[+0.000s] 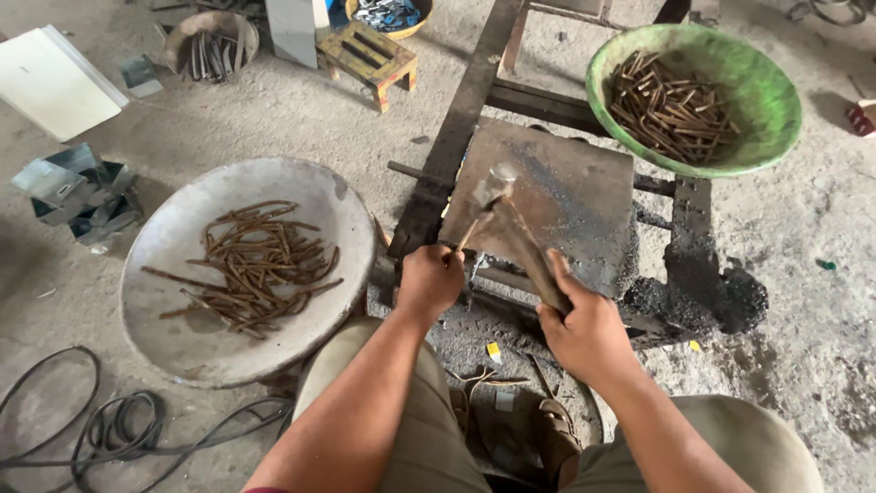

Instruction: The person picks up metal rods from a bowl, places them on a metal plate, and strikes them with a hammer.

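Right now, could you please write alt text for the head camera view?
A seated person's right hand swings a hammer over a steel plate, while the left hand holds a thin rod there. A grey basin and green basin hold rusty rods.

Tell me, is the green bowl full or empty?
Partly full: the green bowl holds a heap of rusty rods, with bare green wall around it.

Plate top: the far half of the square, dark steel plate (557,196) lies bare.
Left side: a wide grey pan of bent rusty rods (196,274) crowds the frame (near the left hand (429,278)).
Far right: a green bowl of straight rods (776,87) blocks that corner.
Floor, lower left: black cables (109,429).
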